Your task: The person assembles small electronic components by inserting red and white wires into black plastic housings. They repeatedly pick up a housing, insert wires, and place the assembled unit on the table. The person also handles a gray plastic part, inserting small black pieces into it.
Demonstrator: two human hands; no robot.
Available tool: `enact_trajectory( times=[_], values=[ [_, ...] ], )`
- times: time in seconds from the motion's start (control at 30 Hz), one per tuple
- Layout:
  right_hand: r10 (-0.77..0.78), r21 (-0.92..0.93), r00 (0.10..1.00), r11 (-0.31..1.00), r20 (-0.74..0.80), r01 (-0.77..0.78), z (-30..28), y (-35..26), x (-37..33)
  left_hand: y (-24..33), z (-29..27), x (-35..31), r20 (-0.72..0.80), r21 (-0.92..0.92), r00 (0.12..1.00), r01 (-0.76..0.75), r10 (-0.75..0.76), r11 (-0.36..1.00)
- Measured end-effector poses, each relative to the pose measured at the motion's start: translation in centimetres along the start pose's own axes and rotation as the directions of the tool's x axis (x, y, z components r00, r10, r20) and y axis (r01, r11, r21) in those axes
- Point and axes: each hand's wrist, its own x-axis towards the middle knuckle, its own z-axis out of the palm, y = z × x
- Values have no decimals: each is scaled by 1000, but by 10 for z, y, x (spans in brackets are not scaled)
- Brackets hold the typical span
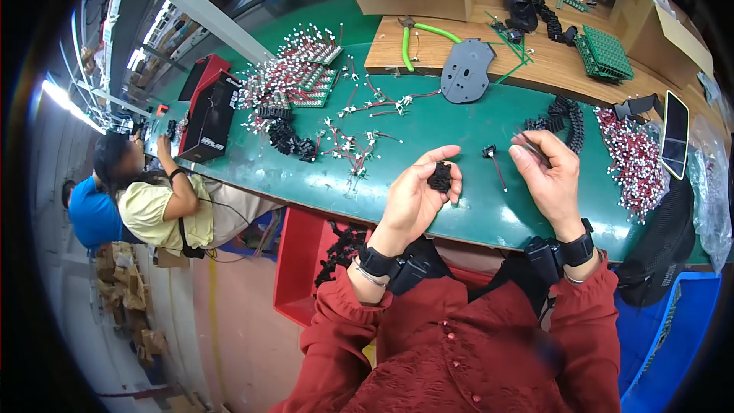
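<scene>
My left hand [413, 197] is cupped palm up over the green work surface [428, 131], its fingers curled around a clump of small black parts [440, 177]. To the right, my right hand [552, 176] has thumb and forefinger drawn together. Something thin and dark seems to lie at its fingertips, too blurred to name. Between the hands, a small black piece [489, 152] with a short red wire [500, 173] rests on the surface. Behind my right hand is a curved row of black parts [569, 118]; a pile of red-and-white wire leads [633, 164] lies farther right.
Green-handled pliers [407, 47] and a grey plate [467, 73] lie at the back. Wired green boards [306, 76] and black parts [287, 138] sit left. A red bin [294, 271] is below the edge, a blue bin [673, 336] at right. A person [160, 203] sits far left.
</scene>
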Motion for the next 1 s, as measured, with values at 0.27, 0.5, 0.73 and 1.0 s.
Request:
enact_trajectory(
  times=[0.27,0.5,0.73,1.0],
  values=[
    [90,5,981,996,170,-92,1,-1,0,-7,-17,-2,98,-211,992,-58,80,976],
    [117,80,922,984,369,-157,28,-63,0,-8,-13,-6,30,-185,982,-176,184,967],
    [-110,-61,869,985,482,159,90,-73,44,40,-23,-55,-246,326,775,-499,582,803],
    [-308,63,566,910,764,410,221,-24,76,44,-48,-93,-458,225,726,-463,513,857]
  ],
)
